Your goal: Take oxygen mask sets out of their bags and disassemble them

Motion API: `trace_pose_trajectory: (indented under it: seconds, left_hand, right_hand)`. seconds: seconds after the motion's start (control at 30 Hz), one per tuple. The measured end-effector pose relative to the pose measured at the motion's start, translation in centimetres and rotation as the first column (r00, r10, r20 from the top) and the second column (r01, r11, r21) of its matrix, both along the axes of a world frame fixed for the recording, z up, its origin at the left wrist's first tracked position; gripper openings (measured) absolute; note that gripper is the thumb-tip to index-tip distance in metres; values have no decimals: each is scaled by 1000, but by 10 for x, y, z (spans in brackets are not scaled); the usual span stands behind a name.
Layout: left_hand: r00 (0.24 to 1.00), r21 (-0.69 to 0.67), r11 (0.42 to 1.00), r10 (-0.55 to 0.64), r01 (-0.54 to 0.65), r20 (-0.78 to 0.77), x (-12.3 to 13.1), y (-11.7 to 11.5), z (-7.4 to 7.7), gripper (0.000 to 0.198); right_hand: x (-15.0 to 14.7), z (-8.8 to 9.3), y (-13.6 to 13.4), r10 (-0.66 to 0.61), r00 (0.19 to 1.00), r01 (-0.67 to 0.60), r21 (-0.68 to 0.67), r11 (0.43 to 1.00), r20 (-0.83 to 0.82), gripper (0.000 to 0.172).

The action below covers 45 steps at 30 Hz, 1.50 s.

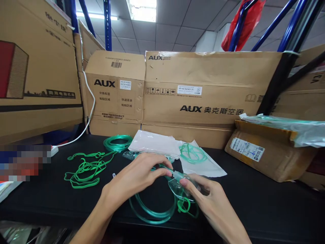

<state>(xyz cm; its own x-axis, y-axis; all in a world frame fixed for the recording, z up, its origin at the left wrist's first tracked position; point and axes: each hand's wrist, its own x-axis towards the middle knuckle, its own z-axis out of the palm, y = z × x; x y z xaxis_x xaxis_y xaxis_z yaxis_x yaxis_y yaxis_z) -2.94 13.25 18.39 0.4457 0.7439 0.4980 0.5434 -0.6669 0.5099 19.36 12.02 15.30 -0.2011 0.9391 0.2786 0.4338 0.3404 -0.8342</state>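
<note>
Between my hands is a clear oxygen mask (179, 189) with a pale connector (178, 175) at its front. My right hand (208, 193) is closed around the mask, thumb and fingers by the connector. Pinched in my left hand (146, 169) is the end of a green tube (162, 166) that meets the connector; I cannot tell how far it is pushed on. The tube's loops (152, 218) hang below, near the table's front edge. A bright green elastic strap (184, 205) dangles under the mask.
Loose green straps (86, 169) and coiled tubing (118, 143) lie to the left on the black table (61, 203). White packets (154, 144) and another pouch with a green coil (194, 153) are behind my hands. A cardboard box (264, 152) stands right; large cartons wall the back.
</note>
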Motion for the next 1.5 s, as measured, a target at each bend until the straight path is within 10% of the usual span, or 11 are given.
trace_pose_trajectory:
  seconds: [1.5]
  left_hand:
    - [1000, 45, 999, -6, 5, 22, 10, -1, -4, 17]
  right_hand:
    - [-3, 2, 0, -82, 994, 93, 163, 982, -75, 35]
